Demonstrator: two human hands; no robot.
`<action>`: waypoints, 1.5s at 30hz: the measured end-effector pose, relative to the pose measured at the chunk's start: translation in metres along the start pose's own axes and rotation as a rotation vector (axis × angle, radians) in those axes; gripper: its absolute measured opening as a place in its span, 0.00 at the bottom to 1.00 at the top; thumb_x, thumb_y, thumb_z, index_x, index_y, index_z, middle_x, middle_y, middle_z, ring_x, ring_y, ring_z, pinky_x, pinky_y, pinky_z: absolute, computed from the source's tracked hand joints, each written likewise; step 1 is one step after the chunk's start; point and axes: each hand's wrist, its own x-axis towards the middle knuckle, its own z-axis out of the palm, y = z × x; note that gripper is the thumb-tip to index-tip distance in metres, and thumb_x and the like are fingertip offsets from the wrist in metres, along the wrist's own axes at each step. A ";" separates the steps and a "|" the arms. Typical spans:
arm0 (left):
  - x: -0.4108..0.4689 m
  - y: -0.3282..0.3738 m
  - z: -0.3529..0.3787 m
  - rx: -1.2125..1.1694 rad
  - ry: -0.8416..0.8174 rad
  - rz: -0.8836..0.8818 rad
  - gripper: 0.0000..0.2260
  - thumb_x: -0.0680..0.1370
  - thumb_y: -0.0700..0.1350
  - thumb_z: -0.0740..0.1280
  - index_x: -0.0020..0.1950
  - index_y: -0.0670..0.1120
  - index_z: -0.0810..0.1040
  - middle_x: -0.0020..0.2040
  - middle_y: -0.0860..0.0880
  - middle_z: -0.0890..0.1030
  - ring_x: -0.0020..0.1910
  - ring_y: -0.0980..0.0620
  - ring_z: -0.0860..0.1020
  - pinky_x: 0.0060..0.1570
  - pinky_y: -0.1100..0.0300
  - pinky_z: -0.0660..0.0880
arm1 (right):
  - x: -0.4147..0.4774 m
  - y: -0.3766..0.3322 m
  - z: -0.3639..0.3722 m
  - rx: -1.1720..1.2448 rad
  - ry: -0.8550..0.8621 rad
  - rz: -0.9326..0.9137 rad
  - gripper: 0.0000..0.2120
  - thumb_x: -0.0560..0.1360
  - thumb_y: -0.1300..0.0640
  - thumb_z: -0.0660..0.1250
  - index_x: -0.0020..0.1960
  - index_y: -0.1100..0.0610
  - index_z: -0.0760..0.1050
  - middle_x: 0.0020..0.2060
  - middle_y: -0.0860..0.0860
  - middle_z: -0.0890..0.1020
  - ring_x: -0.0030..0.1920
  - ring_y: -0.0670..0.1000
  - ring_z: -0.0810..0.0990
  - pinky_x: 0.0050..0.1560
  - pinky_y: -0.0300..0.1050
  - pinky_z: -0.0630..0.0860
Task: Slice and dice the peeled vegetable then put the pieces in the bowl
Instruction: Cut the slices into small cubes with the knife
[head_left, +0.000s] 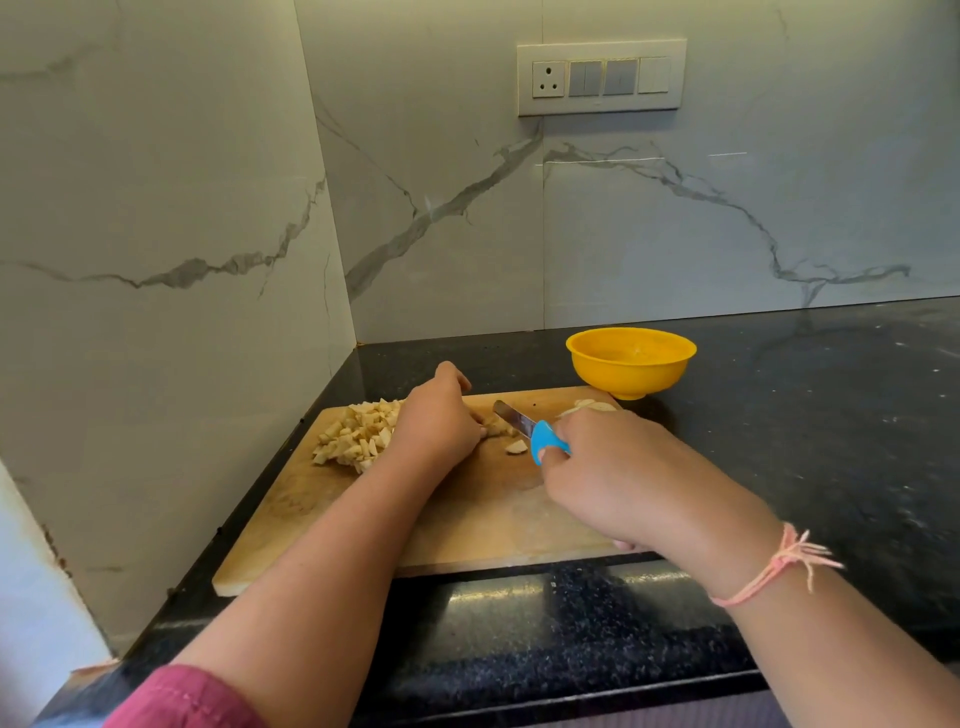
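Right hand (618, 478) grips knife (525, 426); vegetable (496, 427) under left hand (441, 421).

Tabletop (779, 415): black stone with pale speckles, polished, reflecting light along its front rim. It fills a corner and meets two marble-patterned walls (156, 208), one at the left and one at the back.

Two items lie directly on it. A wooden cutting board (467, 519), rectangular and pale, lies flat close to the left wall, its near edge by the front rim. Its surface shows wear and stains. A yellow bowl (630, 364) stands upright on its foot just beyond the board's far right corner; whether the two touch cannot be determined.
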 end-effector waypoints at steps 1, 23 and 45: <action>0.000 0.000 0.000 0.005 0.000 0.003 0.22 0.75 0.41 0.71 0.65 0.47 0.67 0.53 0.48 0.79 0.49 0.52 0.79 0.50 0.59 0.78 | 0.002 -0.001 0.003 -0.004 0.006 -0.006 0.15 0.80 0.52 0.55 0.64 0.53 0.69 0.35 0.47 0.70 0.30 0.44 0.68 0.27 0.36 0.64; 0.001 0.002 0.006 0.100 0.049 0.046 0.20 0.76 0.38 0.68 0.64 0.47 0.65 0.49 0.48 0.79 0.43 0.54 0.76 0.31 0.68 0.68 | 0.027 -0.021 0.015 -0.010 -0.057 0.001 0.04 0.79 0.54 0.55 0.47 0.53 0.62 0.34 0.50 0.72 0.27 0.46 0.74 0.30 0.38 0.73; -0.005 0.002 -0.005 0.024 -0.004 0.119 0.21 0.77 0.36 0.66 0.66 0.50 0.67 0.61 0.50 0.78 0.53 0.54 0.76 0.49 0.64 0.74 | 0.013 0.029 0.017 0.049 0.217 -0.048 0.18 0.80 0.45 0.54 0.65 0.50 0.71 0.41 0.47 0.76 0.37 0.47 0.73 0.32 0.40 0.69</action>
